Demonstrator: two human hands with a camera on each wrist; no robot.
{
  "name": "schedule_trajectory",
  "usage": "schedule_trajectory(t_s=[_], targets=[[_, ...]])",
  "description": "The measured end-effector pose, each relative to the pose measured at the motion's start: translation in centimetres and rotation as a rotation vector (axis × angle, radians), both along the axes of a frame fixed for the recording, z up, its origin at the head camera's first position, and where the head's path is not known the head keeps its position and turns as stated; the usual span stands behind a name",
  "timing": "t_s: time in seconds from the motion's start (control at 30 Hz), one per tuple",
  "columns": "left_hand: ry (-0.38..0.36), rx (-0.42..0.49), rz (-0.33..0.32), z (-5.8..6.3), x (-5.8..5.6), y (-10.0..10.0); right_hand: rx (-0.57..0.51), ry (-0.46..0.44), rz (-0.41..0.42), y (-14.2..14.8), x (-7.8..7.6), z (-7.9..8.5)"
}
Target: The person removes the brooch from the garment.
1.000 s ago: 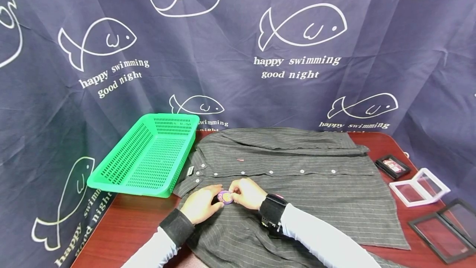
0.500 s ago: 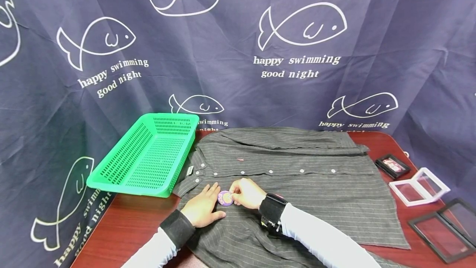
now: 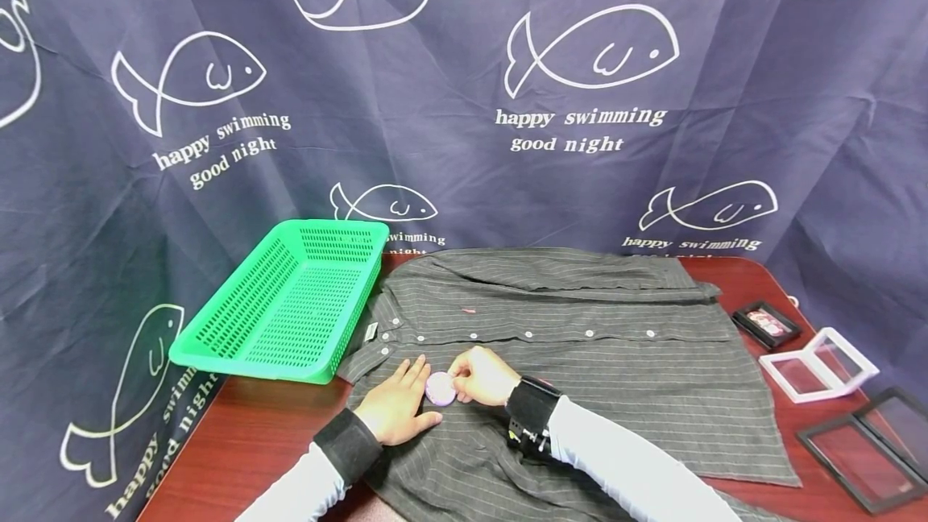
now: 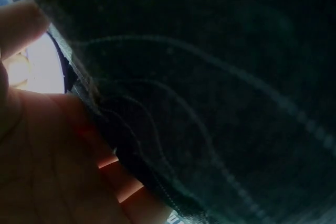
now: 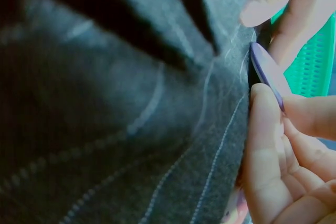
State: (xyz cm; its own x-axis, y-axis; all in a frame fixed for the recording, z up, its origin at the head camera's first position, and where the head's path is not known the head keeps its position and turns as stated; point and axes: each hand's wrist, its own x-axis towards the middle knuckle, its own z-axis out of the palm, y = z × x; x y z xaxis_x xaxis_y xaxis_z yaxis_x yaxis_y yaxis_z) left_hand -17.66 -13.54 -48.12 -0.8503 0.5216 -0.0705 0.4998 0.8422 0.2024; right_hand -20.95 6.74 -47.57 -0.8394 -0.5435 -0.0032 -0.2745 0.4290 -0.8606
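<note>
A dark grey striped button-up shirt [image 3: 616, 401] lies spread out on the table, collar to the left. My right hand [image 3: 482, 377] pinches the right edge of a round, purple-rimmed pin badge [image 3: 439, 389] between thumb and curled index finger. Glare whitens the badge's face in the head view. In the right wrist view the badge [image 5: 269, 72] appears nearly edge-on, close against the cloth. My left hand [image 3: 395, 409] rests on the shirt just left of the badge, fingers straight and thumb apart. The back of the badge is hidden.
A green plastic basket [image 3: 250, 369] stands at the left on the red-brown table [image 3: 246, 441]. Along the right side are a small black frame with a picture [image 3: 767, 324], a white folding frame [image 3: 824, 366] and a larger black folding frame [image 3: 877, 432]. A fish-print curtain [image 3: 464, 103] hangs behind.
My left hand has let go of the badge's left edge and now lies with fingers extended on the shirt. The badge's face has tilted into glare while my right hand keeps its pinch.
</note>
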Motion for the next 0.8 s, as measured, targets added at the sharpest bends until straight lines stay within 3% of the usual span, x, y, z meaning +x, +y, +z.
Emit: schedule_trajectory(t_s=[0.4,0.8], targets=[[-0.008,0.02,0.016,0.5,0.2,0.3,0.012,-0.019,0.01,0.2,0.4,-0.2],[-0.026,-0.004,0.029,0.9,0.0,0.5,-0.097,-0.028,0.046,1.9,0.8,0.7]])
